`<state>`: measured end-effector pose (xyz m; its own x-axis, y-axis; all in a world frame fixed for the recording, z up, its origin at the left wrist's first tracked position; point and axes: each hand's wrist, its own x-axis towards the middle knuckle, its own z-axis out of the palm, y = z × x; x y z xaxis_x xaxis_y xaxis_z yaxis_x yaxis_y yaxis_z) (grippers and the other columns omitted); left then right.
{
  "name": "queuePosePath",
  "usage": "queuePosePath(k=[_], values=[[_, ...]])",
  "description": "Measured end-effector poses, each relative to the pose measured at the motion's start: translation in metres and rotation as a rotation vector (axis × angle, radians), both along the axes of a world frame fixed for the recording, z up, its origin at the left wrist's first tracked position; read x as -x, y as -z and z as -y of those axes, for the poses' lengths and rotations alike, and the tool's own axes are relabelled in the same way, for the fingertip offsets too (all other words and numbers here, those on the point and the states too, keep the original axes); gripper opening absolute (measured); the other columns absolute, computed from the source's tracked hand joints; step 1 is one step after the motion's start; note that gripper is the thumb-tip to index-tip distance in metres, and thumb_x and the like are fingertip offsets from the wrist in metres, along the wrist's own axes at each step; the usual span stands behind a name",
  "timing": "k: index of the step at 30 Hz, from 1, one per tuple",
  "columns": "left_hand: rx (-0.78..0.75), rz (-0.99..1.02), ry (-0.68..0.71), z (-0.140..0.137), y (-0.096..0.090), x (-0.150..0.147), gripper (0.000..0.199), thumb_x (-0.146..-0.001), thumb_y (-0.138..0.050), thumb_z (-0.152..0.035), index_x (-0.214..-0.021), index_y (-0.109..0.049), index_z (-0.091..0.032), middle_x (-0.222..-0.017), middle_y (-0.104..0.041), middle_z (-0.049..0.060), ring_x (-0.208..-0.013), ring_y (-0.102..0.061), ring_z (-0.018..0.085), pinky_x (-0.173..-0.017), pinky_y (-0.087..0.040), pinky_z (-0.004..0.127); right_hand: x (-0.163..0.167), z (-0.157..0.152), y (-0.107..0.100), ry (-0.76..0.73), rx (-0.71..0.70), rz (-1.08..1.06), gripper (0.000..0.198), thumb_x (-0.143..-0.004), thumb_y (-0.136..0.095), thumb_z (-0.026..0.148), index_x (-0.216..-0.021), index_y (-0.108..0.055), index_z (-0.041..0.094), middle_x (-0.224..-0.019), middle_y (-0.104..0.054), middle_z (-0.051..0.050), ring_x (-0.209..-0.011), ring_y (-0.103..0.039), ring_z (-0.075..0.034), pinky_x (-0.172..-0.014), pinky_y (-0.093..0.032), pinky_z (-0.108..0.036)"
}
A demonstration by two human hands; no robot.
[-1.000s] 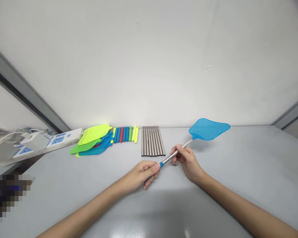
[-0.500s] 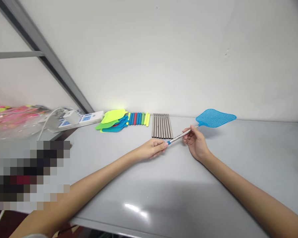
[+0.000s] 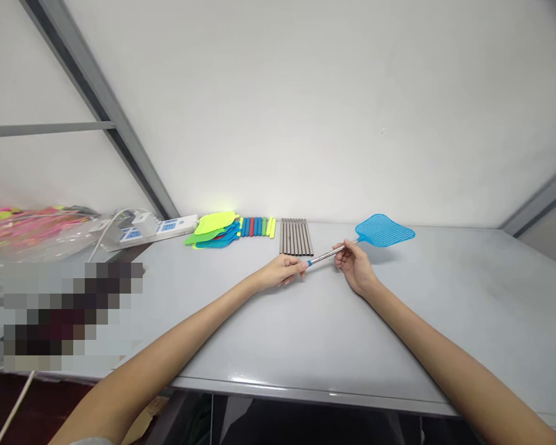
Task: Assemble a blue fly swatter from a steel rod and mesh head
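Note:
Between my two hands, above the table, is a fly swatter with a blue perforated head [image 3: 383, 231] and a silver metal rod. My left hand [image 3: 280, 272] closes round its blue grip, most of which the fingers hide. Up near the head, my right hand [image 3: 356, 267] pinches the rod with thumb and fingers. The swatter slants, its head raised toward the right. Just beyond my left hand lies a row of metal tubes [image 3: 297, 237].
Left of the tubes lie several coloured handles [image 3: 258, 227] and a pile of swatter heads [image 3: 217, 222]. A power strip [image 3: 178, 226] with plugs, a plastic bag of pink items [image 3: 37, 228] and a blurred-out patch are at the left. A wall backs the grey table [image 3: 472, 296].
The view has shifted, so the table's front edge and a right-hand post now show. Both hands keep the same hold on the fly swatter.

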<state>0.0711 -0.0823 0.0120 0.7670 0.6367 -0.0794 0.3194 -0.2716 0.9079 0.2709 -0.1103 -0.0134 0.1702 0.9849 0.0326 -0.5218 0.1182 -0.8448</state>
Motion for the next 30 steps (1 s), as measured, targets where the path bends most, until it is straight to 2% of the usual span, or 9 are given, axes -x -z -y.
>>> queuePosePath(k=[6,9,12,14,17,20,25,30], values=[[-0.025,-0.018,0.059,-0.004,0.000,0.005,0.038,-0.078,-0.036,-0.048,-0.074,-0.052,-0.014,-0.044,-0.036,-0.007,-0.035,-0.029,0.003,-0.035,-0.024,0.016,0.001,-0.003,0.003,-0.017,0.000,-0.009,0.026,-0.071,-0.053,0.036,-0.066,-0.062,0.013,-0.047,-0.047,0.001,-0.043,-0.043,-0.007,-0.043,-0.035,-0.019],[0.013,-0.012,0.112,-0.005,-0.002,0.009,0.037,-0.079,-0.034,-0.047,-0.080,-0.050,-0.015,-0.052,-0.040,-0.005,-0.042,-0.036,0.004,-0.041,-0.030,0.017,0.002,-0.003,0.003,-0.011,0.003,-0.008,0.026,-0.070,-0.053,0.037,-0.066,-0.062,0.013,-0.048,-0.047,0.001,-0.044,-0.043,-0.007,-0.044,-0.035,-0.019],[-0.029,-0.030,0.111,0.000,-0.004,0.012,0.035,-0.081,-0.031,-0.046,-0.078,-0.046,-0.015,-0.060,-0.044,-0.003,-0.048,-0.041,0.005,-0.048,-0.034,0.018,0.002,-0.001,0.000,0.010,-0.004,-0.019,0.024,-0.069,-0.054,0.036,-0.070,-0.062,0.014,-0.050,-0.047,0.001,-0.047,-0.044,-0.008,-0.044,-0.036,-0.019],[-0.126,-0.078,0.065,0.006,-0.004,0.012,0.033,-0.081,-0.029,-0.045,-0.074,-0.043,-0.016,-0.064,-0.045,-0.003,-0.052,-0.043,0.007,-0.052,-0.035,0.019,0.001,0.000,-0.003,0.057,-0.005,-0.062,0.021,-0.068,-0.056,0.035,-0.077,-0.062,0.017,-0.057,-0.050,0.001,-0.052,-0.046,-0.009,-0.045,-0.037,-0.020],[-0.377,-0.170,-0.045,0.016,-0.002,0.009,0.032,-0.082,-0.027,-0.043,-0.070,-0.041,-0.017,-0.064,-0.046,-0.002,-0.057,-0.042,0.009,-0.054,-0.033,0.021,-0.005,-0.001,-0.005,0.131,0.068,-0.167,0.021,-0.067,-0.056,0.034,-0.081,-0.061,0.020,-0.067,-0.052,0.000,-0.055,-0.047,-0.009,-0.046,-0.039,-0.021],[-0.551,-0.238,-0.120,0.024,0.001,0.004,0.028,-0.083,-0.025,-0.040,-0.075,-0.042,-0.019,-0.069,-0.049,-0.001,-0.062,-0.044,0.012,-0.057,-0.032,0.023,-0.013,-0.003,-0.006,0.158,0.154,-0.213,0.020,-0.069,-0.054,0.036,-0.077,-0.061,0.019,-0.065,-0.050,0.000,-0.051,-0.044,-0.008,-0.044,-0.038,-0.021],[-0.570,-0.293,-0.179,0.030,0.002,0.002,0.029,-0.084,-0.021,-0.041,-0.073,-0.039,-0.021,-0.062,-0.044,-0.002,-0.055,-0.040,0.013,-0.052,-0.029,0.023,-0.015,0.000,-0.010,0.083,0.108,-0.082,0.022,-0.071,-0.052,0.038,-0.078,-0.063,0.020,-0.063,-0.045,0.001,-0.051,-0.040,-0.008,-0.040,-0.036,-0.018],[-0.536,-0.240,-0.182,0.035,0.004,0.000,0.028,-0.084,-0.021,-0.041,-0.074,-0.038,-0.021,-0.063,-0.044,-0.002,-0.056,-0.041,0.013,-0.053,-0.030,0.023,0.004,0.010,-0.013,0.009,0.044,0.132,0.030,-0.071,-0.051,0.045,-0.076,-0.065,0.018,-0.070,-0.045,-0.002,-0.059,-0.041,-0.010,-0.040,-0.036,-0.017]])
